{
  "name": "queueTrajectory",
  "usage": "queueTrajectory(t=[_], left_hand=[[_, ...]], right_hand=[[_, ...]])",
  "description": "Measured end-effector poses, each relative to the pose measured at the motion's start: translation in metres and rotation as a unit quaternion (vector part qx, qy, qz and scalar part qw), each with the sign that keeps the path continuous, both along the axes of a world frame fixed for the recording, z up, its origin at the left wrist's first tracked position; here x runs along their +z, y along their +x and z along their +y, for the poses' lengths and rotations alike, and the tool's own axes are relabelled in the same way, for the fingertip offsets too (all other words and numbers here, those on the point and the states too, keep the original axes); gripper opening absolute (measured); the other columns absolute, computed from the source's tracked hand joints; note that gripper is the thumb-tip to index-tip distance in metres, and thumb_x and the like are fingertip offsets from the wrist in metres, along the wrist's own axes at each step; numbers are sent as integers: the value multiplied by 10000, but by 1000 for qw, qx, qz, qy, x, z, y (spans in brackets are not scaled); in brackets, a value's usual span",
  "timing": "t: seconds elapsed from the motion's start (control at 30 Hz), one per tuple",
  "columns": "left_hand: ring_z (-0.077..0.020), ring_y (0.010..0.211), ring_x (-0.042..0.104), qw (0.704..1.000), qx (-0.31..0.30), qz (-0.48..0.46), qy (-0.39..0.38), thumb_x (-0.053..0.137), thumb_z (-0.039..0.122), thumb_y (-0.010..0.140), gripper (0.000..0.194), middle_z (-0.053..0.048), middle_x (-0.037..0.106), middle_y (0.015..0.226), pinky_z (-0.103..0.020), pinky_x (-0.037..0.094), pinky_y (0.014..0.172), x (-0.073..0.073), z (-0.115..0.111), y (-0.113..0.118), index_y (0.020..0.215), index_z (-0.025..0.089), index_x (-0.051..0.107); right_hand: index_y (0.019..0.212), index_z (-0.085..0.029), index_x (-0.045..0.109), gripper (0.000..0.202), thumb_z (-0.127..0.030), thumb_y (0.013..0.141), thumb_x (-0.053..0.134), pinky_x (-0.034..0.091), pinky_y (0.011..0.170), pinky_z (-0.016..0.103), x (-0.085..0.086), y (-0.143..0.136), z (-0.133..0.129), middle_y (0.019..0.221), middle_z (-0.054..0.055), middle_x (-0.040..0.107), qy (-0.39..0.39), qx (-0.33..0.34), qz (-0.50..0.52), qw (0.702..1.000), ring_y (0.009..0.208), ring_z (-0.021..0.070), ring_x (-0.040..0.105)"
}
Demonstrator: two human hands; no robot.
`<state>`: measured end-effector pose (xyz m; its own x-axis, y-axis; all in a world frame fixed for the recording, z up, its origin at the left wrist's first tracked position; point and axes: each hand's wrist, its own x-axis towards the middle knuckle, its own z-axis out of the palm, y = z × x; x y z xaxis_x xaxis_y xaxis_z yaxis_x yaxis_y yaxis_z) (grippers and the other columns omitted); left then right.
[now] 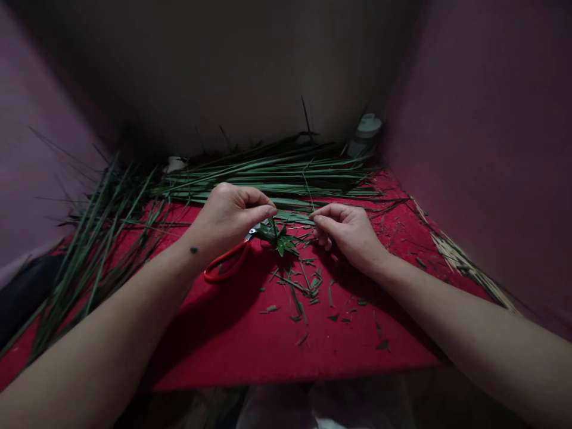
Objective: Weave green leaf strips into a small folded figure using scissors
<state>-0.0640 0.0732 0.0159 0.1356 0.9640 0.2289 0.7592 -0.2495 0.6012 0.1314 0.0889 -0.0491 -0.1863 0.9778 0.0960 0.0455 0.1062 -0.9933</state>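
Two hands are in view, the left hand (241,210) and the right hand (351,233), with one pair of scissors (244,248), one pointed leaf piece (285,243) and one thin green strip (309,186) at the right fingertips. Long green leaves form two main heaps, one back heap (277,173) and one left heap (105,220), their blades too many and too overlapped to count. There is one lidded bottle (365,136), one small white object (175,164), one bundle of pale sticks (465,268), one red cloth (250,351) and dozens of clippings (306,285).
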Motion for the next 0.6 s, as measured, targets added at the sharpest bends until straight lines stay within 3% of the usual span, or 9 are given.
queueTrajectory(t=[0.2, 0.4, 0.6], left_hand=[[-134, 636, 606, 1000, -8, 13, 15, 575, 299, 699, 156, 13, 684, 641, -225, 434, 595, -1, 0, 0, 680, 207, 700], [-138, 630, 607, 1000, -11, -5, 18, 588, 305, 703, 152, 10, 691, 651, -234, 443, 587, -4, 3, -3, 690, 211, 707], [-157, 628, 613, 1000, -5, -14, 18, 576, 335, 725, 192, -18, 695, 672, -252, 460, 570, -9, 5, -6, 720, 199, 711]], right_hand=[[795, -137, 607, 135, -253, 738, 568, 388, 349, 182, 0, 0, 0, 547, -18, 564, -7, -1, -4, 1000, 410, 75, 498], [783, -135, 603, 142, -266, 754, 556, 391, 351, 179, 0, 0, 0, 536, -23, 559, 3, 3, -9, 1000, 397, 70, 489], [798, -140, 597, 172, -296, 753, 542, 343, 313, 164, -3, -3, 2, 547, -19, 574, -35, 3, -17, 999, 373, 66, 476]])
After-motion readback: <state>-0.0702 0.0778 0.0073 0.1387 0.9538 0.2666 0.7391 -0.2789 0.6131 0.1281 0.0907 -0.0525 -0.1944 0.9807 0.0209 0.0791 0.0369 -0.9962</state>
